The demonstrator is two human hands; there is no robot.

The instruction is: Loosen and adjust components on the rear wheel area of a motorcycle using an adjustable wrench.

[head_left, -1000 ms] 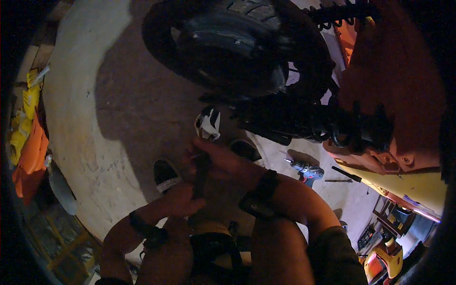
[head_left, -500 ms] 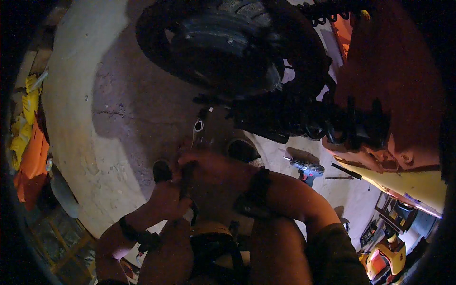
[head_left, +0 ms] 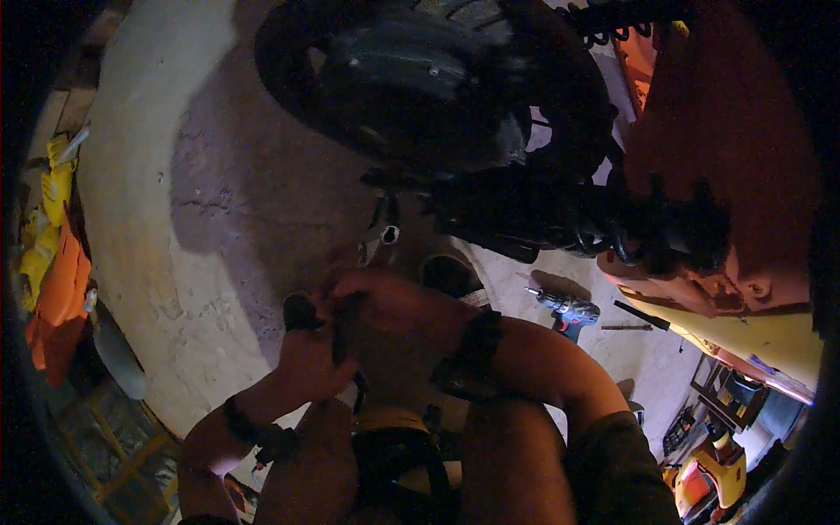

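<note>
In dim light both my hands are close together above the floor, between my knees. My right hand [head_left: 389, 296] is closed, and a ring-ended metal spanner [head_left: 390, 234] sticks out beyond its fingers. Below it my left hand [head_left: 308, 360] is closed around a dark object [head_left: 346, 328], too shadowed to name. Ahead of the hands stands a large dark wheel [head_left: 411, 96] with a black tyre. A black coil-spring shock absorber [head_left: 612, 229] runs from beside it toward the reddish bodywork [head_left: 717, 131] on the right.
A cordless drill [head_left: 570, 313] lies on the pale floor to the right, near a thin rod [head_left: 626, 328] and a black bar [head_left: 640, 315]. Yellow and orange parts [head_left: 59, 271] are at the far left. My shoes [head_left: 448, 274] stand near the hands.
The spanner's ring end has swung to the right. Both hands stay nearly in place, with the left a little higher. The wheel appears slightly shifted in view.
</note>
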